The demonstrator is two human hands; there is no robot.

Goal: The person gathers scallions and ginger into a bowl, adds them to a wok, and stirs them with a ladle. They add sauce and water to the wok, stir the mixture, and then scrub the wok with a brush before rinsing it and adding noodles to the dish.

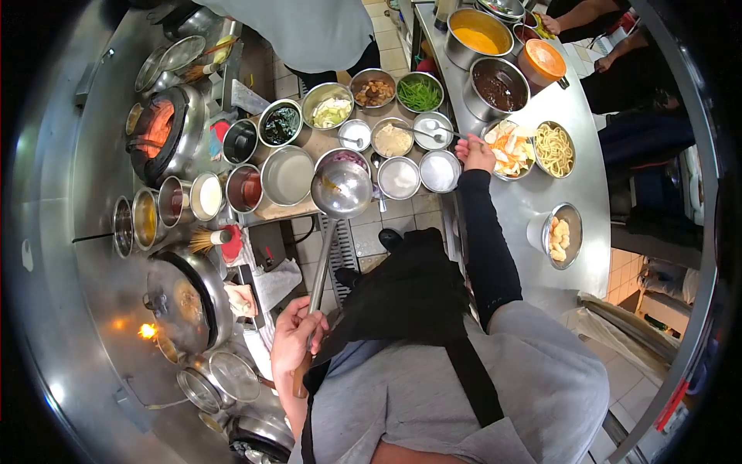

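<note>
My left hand point(292, 339) is wrapped round the wooden handle of a long metal ladle point(342, 189), whose round bowl hangs over the near edge of the seasoning bowls, partly covering a bowl of chopped purple pieces point(345, 157). My right hand point(475, 153) is closed on the handle end of a small metal spoon point(437, 138). The spoon's head lies over a bowl of white powder point(433, 130). Beside it is a bowl of beige powder point(392, 138). Two more white-filled bowls point(399, 178) point(440, 171) sit nearer me.
Woks point(182, 300) and a flame point(148, 331) are at the left. Sauce pots point(244, 188) flank the seasonings. The right counter point(522, 267) holds noodles point(553, 150), sliced food point(509, 151) and large pots point(497, 87). A person in grey point(309, 35) stands ahead; others are at the right.
</note>
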